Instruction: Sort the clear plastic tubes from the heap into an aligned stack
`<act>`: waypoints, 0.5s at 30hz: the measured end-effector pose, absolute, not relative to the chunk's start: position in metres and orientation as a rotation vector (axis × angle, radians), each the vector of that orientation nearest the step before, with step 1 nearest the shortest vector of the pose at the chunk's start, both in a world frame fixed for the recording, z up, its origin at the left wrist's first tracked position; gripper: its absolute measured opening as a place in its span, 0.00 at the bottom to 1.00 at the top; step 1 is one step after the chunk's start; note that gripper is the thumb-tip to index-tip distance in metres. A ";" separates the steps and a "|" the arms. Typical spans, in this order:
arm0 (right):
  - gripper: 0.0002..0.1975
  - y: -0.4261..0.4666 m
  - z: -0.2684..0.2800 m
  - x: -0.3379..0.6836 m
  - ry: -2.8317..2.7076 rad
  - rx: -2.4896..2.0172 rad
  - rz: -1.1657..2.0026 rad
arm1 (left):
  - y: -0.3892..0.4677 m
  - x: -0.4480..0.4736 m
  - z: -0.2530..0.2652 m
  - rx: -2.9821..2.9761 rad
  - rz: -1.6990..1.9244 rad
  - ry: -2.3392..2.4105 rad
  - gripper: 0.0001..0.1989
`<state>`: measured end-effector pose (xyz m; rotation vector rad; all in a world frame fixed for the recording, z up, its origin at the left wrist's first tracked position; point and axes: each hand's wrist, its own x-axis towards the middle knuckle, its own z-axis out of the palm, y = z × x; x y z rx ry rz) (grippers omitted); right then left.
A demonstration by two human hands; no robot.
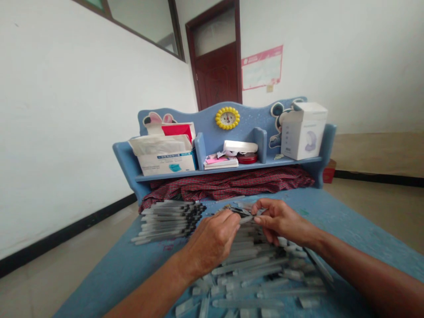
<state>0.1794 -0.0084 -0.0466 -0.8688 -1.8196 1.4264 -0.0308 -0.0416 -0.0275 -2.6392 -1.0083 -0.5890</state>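
Observation:
My left hand (215, 238) is closed in a pinch on a slim pen (244, 219). My right hand (281, 221) pinches the other end, its thumb and forefinger close to the left fingertips. Exactly which pen parts lie between the fingers is partly hidden. Below both hands spreads a loose pile of translucent pen barrels and caps (251, 269). To the left lies a neat stack of frosted pens (165, 221), their black ends pointing right. Behind the fingers, thin dark pieces (236, 209) lie partly covered by my left hand.
The blue desk (109, 274) has a raised shelf (212, 173) at the back. On it stand a mask box (165, 163), some papers (220, 163), a red round tin (247, 158) and a white carton (303, 134). Plaid cloth (228, 183) is bunched under the shelf.

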 end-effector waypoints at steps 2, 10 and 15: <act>0.23 -0.008 -0.046 0.180 -1.829 -0.850 1.454 | -0.042 -0.031 -0.028 -2.638 -0.581 -1.021 0.09; 0.18 -0.005 -0.049 0.179 -1.770 -0.862 1.492 | -0.041 -0.031 -0.028 -2.672 -0.572 -1.039 0.09; 0.19 -0.004 -0.051 0.180 -1.811 -0.891 1.449 | -0.042 -0.030 -0.028 -2.696 -0.542 -1.072 0.10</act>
